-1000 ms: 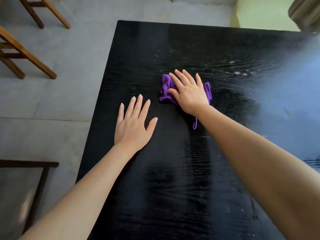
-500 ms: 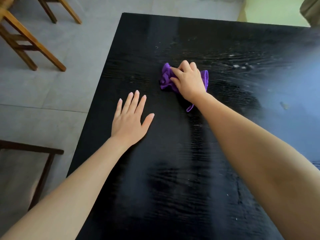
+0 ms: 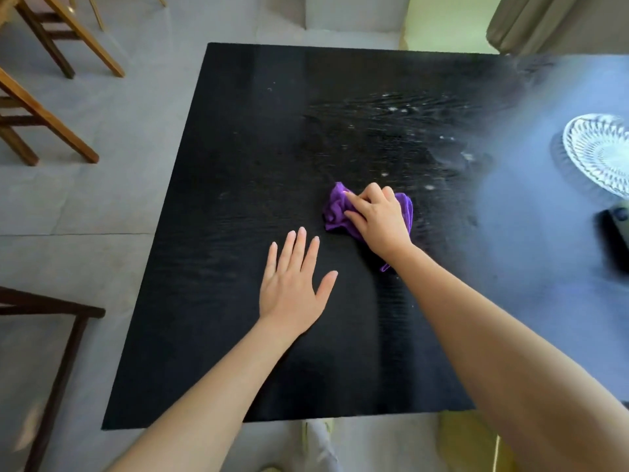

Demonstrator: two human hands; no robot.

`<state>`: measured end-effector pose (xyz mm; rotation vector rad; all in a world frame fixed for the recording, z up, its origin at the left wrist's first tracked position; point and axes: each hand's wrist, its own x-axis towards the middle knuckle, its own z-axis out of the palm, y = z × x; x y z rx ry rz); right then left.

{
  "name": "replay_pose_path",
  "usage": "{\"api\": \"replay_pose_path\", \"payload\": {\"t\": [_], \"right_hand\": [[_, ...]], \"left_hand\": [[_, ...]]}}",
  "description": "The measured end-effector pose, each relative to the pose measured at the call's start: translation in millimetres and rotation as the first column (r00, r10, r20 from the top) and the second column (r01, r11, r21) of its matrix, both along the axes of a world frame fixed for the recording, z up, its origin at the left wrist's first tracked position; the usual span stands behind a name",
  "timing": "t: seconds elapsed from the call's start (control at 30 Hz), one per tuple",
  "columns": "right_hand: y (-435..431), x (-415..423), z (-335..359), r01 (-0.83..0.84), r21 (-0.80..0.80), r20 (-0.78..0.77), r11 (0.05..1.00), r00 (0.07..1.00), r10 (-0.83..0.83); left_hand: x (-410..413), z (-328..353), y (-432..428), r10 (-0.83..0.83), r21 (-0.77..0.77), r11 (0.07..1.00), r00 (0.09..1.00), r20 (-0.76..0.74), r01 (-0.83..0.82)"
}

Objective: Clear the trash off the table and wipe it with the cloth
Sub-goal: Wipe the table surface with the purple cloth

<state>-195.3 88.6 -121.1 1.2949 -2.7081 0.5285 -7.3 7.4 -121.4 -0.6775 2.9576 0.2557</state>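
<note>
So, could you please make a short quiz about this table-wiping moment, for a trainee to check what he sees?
1. True or false: the left hand, fingers straight, holds nothing.
2. What does the right hand grip? A. a purple cloth B. a yellow sponge C. a paper towel
3. Fill in: the patterned glass plate stands on the black table, on the person's ____ side.

Key: 1 true; 2 A; 3 right.
</note>
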Motion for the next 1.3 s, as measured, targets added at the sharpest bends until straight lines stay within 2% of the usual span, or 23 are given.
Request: {"api": "replay_pose_path", "payload": {"t": [0.4, 0.6, 0.8, 1.0, 1.3], "right_hand": [[141, 112, 5, 0.102, -0.033, -0.026, 0.994, 0.994, -0.103], [205, 122, 1, 0.074, -0.001, -0.135, 0.997, 0.988, -0.073], [212, 67, -2, 0.142, -0.011, -0.162, 0.99, 0.977, -0.142], [196, -12, -8, 0.174, -0.013, -0.143, 0.985, 0.974, -0.174], [144, -130, -15, 0.094, -0.004, -0.116, 0.996, 0.989, -0.094]], "left_hand": [[35, 1, 54, -0.031, 0.026, 0.999, 0.999, -0.019, 0.031], [31, 0, 81, -0.077, 0.024, 0.997, 0.996, -0.047, 0.078], [-4, 2, 101, -0.225, 0.068, 0.971, 0.972, -0.069, 0.23], [-60, -1, 104, -0.213, 0.065, 0.974, 0.973, -0.083, 0.219], [-162, -6, 96, -0.132, 0.046, 0.99, 0.989, -0.068, 0.135]]}}
